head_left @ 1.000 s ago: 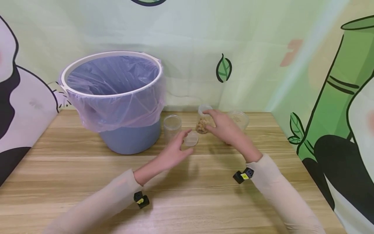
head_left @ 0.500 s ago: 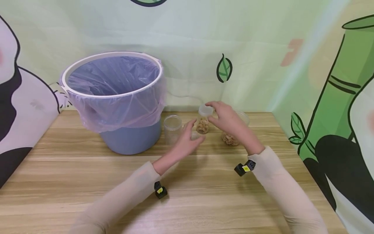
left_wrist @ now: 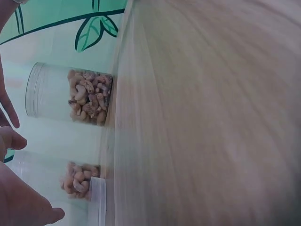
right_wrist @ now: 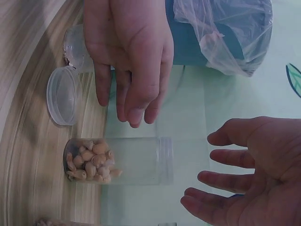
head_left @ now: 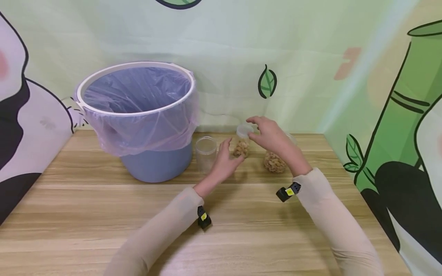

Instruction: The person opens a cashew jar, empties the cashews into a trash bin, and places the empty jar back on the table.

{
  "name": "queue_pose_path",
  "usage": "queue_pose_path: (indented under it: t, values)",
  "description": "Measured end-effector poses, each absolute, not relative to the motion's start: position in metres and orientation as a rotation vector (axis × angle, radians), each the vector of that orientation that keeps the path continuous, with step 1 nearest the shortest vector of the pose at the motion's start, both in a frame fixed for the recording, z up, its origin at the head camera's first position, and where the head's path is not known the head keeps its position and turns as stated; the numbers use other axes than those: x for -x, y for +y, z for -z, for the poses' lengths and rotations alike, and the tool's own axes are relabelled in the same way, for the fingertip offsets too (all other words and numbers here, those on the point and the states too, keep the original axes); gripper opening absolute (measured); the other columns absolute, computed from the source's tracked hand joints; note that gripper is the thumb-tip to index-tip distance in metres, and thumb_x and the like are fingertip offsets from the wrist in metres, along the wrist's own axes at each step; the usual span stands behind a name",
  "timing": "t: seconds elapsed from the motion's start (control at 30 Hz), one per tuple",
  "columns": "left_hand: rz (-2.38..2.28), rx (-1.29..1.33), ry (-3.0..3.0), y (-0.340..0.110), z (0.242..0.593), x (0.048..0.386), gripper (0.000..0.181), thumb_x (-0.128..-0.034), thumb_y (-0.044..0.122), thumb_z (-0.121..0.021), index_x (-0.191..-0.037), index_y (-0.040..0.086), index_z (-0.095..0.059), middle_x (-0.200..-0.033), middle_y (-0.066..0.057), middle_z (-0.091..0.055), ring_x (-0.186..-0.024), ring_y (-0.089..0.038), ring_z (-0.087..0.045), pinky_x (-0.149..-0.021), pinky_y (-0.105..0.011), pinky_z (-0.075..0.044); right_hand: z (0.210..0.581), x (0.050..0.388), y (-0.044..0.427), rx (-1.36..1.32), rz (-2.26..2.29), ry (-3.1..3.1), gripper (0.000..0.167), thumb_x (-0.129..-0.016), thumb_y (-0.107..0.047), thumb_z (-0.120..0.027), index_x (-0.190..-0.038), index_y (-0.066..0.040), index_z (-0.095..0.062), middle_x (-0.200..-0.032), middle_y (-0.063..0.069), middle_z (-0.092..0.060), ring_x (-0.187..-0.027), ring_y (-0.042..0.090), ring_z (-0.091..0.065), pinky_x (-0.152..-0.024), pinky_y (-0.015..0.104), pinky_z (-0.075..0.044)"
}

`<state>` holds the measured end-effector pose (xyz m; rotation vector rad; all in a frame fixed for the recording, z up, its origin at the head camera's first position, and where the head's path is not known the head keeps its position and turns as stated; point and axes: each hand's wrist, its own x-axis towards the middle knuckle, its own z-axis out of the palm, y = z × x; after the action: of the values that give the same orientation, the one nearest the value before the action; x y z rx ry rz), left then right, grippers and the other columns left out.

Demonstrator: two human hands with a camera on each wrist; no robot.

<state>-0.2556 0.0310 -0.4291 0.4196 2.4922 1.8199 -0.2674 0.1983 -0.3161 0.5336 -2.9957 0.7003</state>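
Observation:
A small clear jar (head_left: 242, 143) with cashews at its bottom stands upright near the back of the table. My left hand (head_left: 222, 165) is in front of it and to its left, fingers spread; in the right wrist view a gap shows between its fingertips and the jar wall. Just off the jar's top, on its right, hovers my right hand (head_left: 272, 138) with loosely bent fingers, holding nothing. A round translucent lid (right_wrist: 63, 95) lies on the table beside the jar, hidden in the head view by my left hand.
A larger jar (left_wrist: 91, 96) of cashews stands at the right, partly behind my right arm. Left of my left hand is a clear jar (head_left: 206, 153), its contents not readable. A blue bin (head_left: 155, 163) with a pinkish bag liner stands back left. Behind hangs a printed cloth (head_left: 224, 76).
My right hand, earlier round the small jar, has come off it and risen slightly. My left hand has moved right, closer to the jar.

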Motion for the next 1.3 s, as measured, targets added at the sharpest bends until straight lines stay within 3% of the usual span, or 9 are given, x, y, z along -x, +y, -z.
queue_pose_path:
  t: [0.4,0.6,0.73,1.1,1.3]
  values:
    - [-1.93,-0.324,2.415,0.044,0.435,0.27,0.087,-0.0941,0.028,-0.074,-0.159,0.003,-0.022,-0.164,-0.019,-0.025,-0.149,-0.036,-0.027,-0.118,-0.054,-0.031,0.319,0.279,0.195,-0.511,-0.708,-3.027,0.05,-0.101,-0.015,-0.059,-0.146,0.003,-0.048,-0.146,0.026,-0.051,-0.126,0.043,-0.056,-0.103,0.052,-0.049]
    - [-2.044,-0.321,2.289,0.053,0.436,0.282,0.084,-0.093,0.018,-0.076,-0.159,0.007,-0.025,-0.163,-0.021,-0.025,-0.146,-0.037,-0.033,-0.104,-0.045,-0.049,0.323,0.289,0.194,-0.487,-0.716,-3.053,0.049,-0.102,-0.017,-0.058,-0.145,0.005,-0.049,-0.142,0.028,-0.054,-0.127,0.041,-0.055,-0.103,0.051,-0.048]
    - [-2.053,-0.296,2.294,0.059,0.435,0.289,0.084,-0.09,0.015,-0.079,-0.157,0.008,-0.03,-0.16,-0.02,-0.032,-0.144,-0.034,-0.038,-0.097,-0.038,-0.054,0.323,0.295,0.192,-0.461,-0.723,-3.084,0.051,-0.103,-0.021,-0.055,-0.146,0.005,-0.047,-0.143,0.029,-0.053,-0.129,0.042,-0.053,-0.105,0.052,-0.046]
    - [-2.089,-0.224,2.31,0.07,0.44,0.301,0.078,-0.0888,0.016,-0.08,-0.153,0.009,-0.037,-0.151,-0.016,-0.046,-0.114,-0.028,-0.06,-0.079,-0.03,-0.055,0.339,0.302,0.188,-0.332,-0.913,-3.047,0.051,-0.105,-0.027,-0.053,-0.145,0.003,-0.049,-0.144,0.027,-0.053,-0.129,0.039,-0.055,-0.104,0.05,-0.048]
    - [-2.19,-0.18,2.223,0.073,0.44,0.303,0.062,-0.0919,0.01,-0.075,-0.147,0.013,-0.046,-0.142,-0.012,-0.055,-0.082,-0.02,-0.06,-0.073,-0.046,-0.057,0.355,0.304,0.187,-0.266,-1.016,-2.971,0.053,-0.104,-0.028,-0.054,-0.146,0.004,-0.047,-0.144,0.025,-0.054,-0.13,0.039,-0.053,-0.106,0.051,-0.046]
